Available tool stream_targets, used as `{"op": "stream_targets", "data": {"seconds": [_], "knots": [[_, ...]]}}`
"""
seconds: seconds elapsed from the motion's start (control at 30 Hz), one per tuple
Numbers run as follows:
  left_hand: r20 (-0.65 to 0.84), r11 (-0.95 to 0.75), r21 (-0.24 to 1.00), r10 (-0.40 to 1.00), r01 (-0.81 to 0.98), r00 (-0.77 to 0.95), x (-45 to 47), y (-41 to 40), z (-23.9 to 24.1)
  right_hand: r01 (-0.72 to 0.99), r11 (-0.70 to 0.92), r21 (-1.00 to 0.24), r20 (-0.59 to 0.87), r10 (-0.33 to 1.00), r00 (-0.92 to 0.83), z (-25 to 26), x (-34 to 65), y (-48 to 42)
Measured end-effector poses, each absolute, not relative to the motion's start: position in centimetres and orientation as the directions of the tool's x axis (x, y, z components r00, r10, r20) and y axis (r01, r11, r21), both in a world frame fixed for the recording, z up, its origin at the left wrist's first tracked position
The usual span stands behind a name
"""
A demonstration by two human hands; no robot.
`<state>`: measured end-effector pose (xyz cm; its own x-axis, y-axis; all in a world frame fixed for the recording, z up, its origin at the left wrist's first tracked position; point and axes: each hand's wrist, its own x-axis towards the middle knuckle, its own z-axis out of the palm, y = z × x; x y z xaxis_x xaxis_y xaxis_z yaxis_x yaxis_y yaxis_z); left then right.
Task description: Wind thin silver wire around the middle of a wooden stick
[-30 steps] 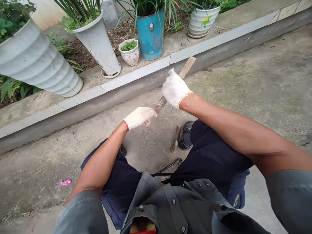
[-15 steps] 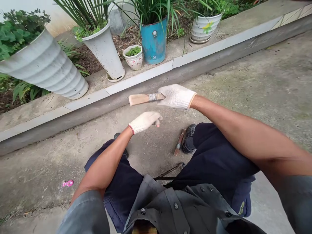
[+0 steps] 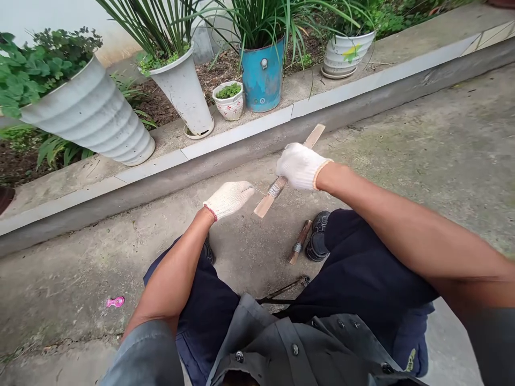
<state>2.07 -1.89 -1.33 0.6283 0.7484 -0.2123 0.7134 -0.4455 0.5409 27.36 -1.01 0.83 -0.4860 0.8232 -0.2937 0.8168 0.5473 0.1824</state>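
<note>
My right hand (image 3: 301, 165), in a white knitted glove, is closed round a flat wooden stick (image 3: 264, 206) that slants up to the right. Silvery wire (image 3: 276, 188) is wound in several turns round the stick, just below that hand. A thin loose end of the wire stretches left to my left hand (image 3: 230, 198), also gloved, whose fingers pinch it. On the ground by my right shoe lies a second piece of wood (image 3: 300, 241), with wire wrapped about its middle.
A low concrete ledge (image 3: 237, 134) with a pale tiled edge runs across ahead. On it stand white pots (image 3: 92, 115), a small decorated pot (image 3: 229, 104) and a blue bucket (image 3: 263, 80) of plants. A dark metal tool (image 3: 287, 287) lies between my feet; a pink object (image 3: 115, 302) lies left.
My right hand has turned the stick from nearly level to a steep slant, gripping it above the wire. My left hand has closed on the wire's loose end, now pulled out from the stick.
</note>
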Motion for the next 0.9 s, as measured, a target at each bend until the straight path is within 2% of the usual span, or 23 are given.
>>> {"op": "stream_targets", "data": {"seconds": [0.07, 0.13, 0.2, 0.27, 0.37, 0.47, 0.57, 0.67, 0.77, 0.83, 0.9], "knots": [[-0.157, -0.473, 0.568, 0.741, 0.674, 0.652, 1.9, -1.8, -1.9, 0.810, 0.587, 0.024, -0.351, 0.763, -0.543, 1.1, 27.5, -1.2], [-0.133, -0.431, 0.666, 0.735, 0.609, 0.665, 2.1, -2.0, -2.7, 0.819, 0.563, -0.113, -0.342, 0.752, -0.564, 1.5, 27.5, -1.3], [-0.148, -0.332, 0.761, 0.747, 0.557, 0.648, 2.6, -2.5, -3.3, 0.823, 0.533, -0.195, -0.274, 0.776, -0.568, 1.8, 27.3, -1.3], [-0.195, -0.262, 0.802, 0.736, 0.537, 0.649, 3.2, -3.1, -3.4, 0.837, 0.502, -0.218, -0.198, 0.817, -0.541, 2.1, 26.9, -1.3], [-0.256, -0.247, 0.806, 0.674, 0.538, 0.693, 3.8, -4.1, -2.9, 0.914, 0.366, -0.174, -0.135, 0.911, -0.390, 2.4, 26.3, -1.3], [-0.301, -0.218, 0.819, 0.623, 0.530, 0.722, 3.9, -4.7, -2.4, 0.960, 0.274, -0.050, -0.065, 0.959, -0.277, 2.3, 26.0, -1.2], [-0.333, -0.217, 0.804, 0.607, 0.553, 0.722, 3.7, -4.9, -2.4, 0.951, 0.287, 0.114, -0.037, 0.958, -0.285, 1.8, 26.0, -0.9], [-0.370, -0.234, 0.750, 0.626, 0.618, 0.687, 3.4, -4.7, -2.5, 0.927, 0.298, 0.228, -0.106, 0.954, -0.281, 0.9, 25.9, -0.8], [-0.376, -0.241, 0.703, 0.672, 0.668, 0.638, 3.1, -4.4, -2.2, 0.862, 0.378, 0.336, -0.159, 0.925, -0.344, 0.2, 25.5, -1.1], [-0.329, -0.254, 0.706, 0.708, 0.661, 0.624, 2.8, -4.1, -1.9, 0.809, 0.488, 0.328, -0.215, 0.872, -0.439, 0.1, 25.5, -1.5], [-0.276, -0.276, 0.710, 0.738, 0.648, 0.616, 2.5, -3.8, -1.7, 0.760, 0.614, 0.212, -0.298, 0.782, -0.548, 0.4, 25.9, -1.7]]}}
